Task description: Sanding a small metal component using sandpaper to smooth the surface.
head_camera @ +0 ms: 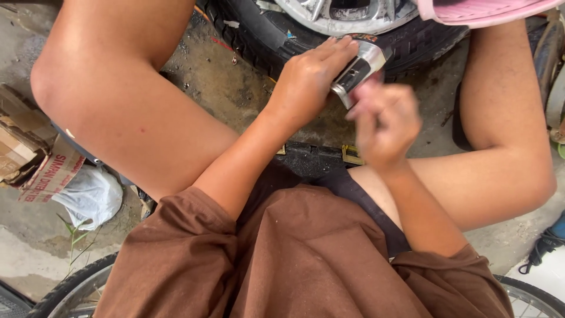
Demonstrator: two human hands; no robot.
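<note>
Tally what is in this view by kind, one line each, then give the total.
Hands: 2, the left hand and the right hand, blurred
Chrome part held in the left hand: 1
Car tyre on its silver rim: 1
Spoked bicycle wheels: 2, one lower left, one lower right
White plastic bag: 1
Cardboard box: 1
Total: 8

We count two hands, left (pixel 306 76) and right (pixel 385 121), one chrome part (pixel 358 70), one car tyre (pixel 329 35) at twelve o'clock, and two bicycle wheels, at seven (pixel 76 288) and five (pixel 529 297).
</note>
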